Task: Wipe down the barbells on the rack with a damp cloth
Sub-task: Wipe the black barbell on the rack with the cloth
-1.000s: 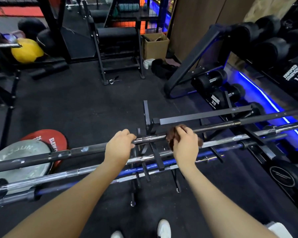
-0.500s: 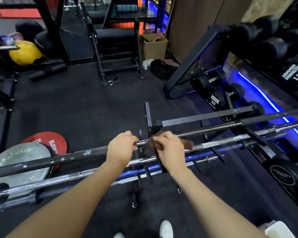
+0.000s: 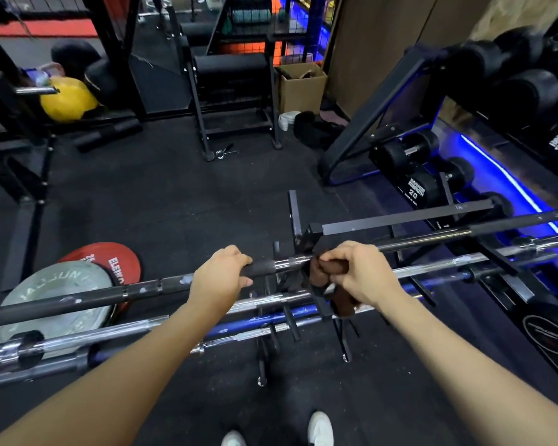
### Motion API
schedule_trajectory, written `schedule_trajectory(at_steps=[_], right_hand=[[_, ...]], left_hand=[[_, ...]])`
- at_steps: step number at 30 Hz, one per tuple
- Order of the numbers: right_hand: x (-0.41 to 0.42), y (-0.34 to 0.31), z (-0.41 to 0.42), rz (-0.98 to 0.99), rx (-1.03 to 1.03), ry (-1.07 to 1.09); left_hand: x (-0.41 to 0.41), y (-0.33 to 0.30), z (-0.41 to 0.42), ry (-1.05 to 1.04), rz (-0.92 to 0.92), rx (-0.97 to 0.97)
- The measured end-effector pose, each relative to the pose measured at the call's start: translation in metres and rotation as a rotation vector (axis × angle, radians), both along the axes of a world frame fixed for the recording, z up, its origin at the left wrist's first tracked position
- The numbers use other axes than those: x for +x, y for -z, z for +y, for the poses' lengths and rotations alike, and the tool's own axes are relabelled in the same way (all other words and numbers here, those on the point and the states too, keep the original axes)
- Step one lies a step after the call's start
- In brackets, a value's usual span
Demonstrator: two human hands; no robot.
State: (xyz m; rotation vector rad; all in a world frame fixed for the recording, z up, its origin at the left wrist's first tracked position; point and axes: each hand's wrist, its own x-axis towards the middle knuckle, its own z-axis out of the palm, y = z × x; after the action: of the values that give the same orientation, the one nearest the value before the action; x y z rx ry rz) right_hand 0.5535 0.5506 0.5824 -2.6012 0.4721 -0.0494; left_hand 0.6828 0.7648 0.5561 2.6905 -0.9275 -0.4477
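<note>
**Cloth slides back along the top bar toward the steadying hand**

The brown cloth (image 3: 331,268) is bunched around the top barbell (image 3: 432,241), the dark bar lying highest on the rack (image 3: 313,231). The right hand (image 3: 356,273) has it in a closed grip, fingers curled over the cloth and the bar together, with a loose tail of fabric hanging below the hand toward the chrome barbell (image 3: 448,265) beneath. Just to the left of that grip, with a short stretch of bare chrome collar between them, the left hand (image 3: 221,278) wraps the same bar, fingers curled over the top and holding it steady.

A second ago the right hand and cloth sat farther out along the bar, well apart from the left hand; half a second ago they had come closer; now they are near it. The left hand has stayed where it was. So the cloth is being drawn inward along the shaft in one stroke, and that stroke is close to its end, since there is little bar left before the left hand. My judgement is that the middle section of this bar is being covered, and the next stroke would have to reverse or the left hand shift aside.

Below the grip lie the chrome barbell and a blue barbell (image 3: 239,325) on lower pegs, neither touched by the hand itself. Beyond the left hand, weight plates (image 3: 62,284) rest on the floor; beyond the right, dumbbells (image 3: 409,156) sit on their stand.
</note>
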Motion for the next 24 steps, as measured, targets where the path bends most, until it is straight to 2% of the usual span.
schedule_trajectory(at_steps=[2,4,8,11,15,17,20,24], right_hand=[[-0.001,0.003,0.021,-0.245,0.009,-0.049],[0.006,0.016,0.041,-0.38,-0.085,-0.11],[0.016,0.044,0.043,-0.269,-0.256,-0.261],[0.006,0.042,0.025,-0.24,-0.34,-0.252],[0.02,0.049,0.049,-0.35,-0.355,-0.113],[0.036,0.048,0.076,-0.409,-0.316,-0.164],[0.046,0.039,0.088,-0.349,-0.329,-0.256],[0.02,0.044,0.033,-0.254,-0.347,-0.263]], left_hand=[[0.0,0.003,0.004,-0.019,-0.002,-0.016],[0.0,0.004,0.005,-0.04,-0.009,-0.026],[0.0,0.003,0.009,-0.043,-0.03,-0.012],[0.002,0.003,0.013,-0.055,-0.035,0.012],[0.0,0.003,0.008,-0.048,-0.064,0.045],[-0.002,0.002,0.007,-0.027,-0.111,0.065],[-0.003,-0.001,0.009,-0.007,-0.149,0.073],[0.0,-0.002,0.012,-0.018,-0.113,0.06]])
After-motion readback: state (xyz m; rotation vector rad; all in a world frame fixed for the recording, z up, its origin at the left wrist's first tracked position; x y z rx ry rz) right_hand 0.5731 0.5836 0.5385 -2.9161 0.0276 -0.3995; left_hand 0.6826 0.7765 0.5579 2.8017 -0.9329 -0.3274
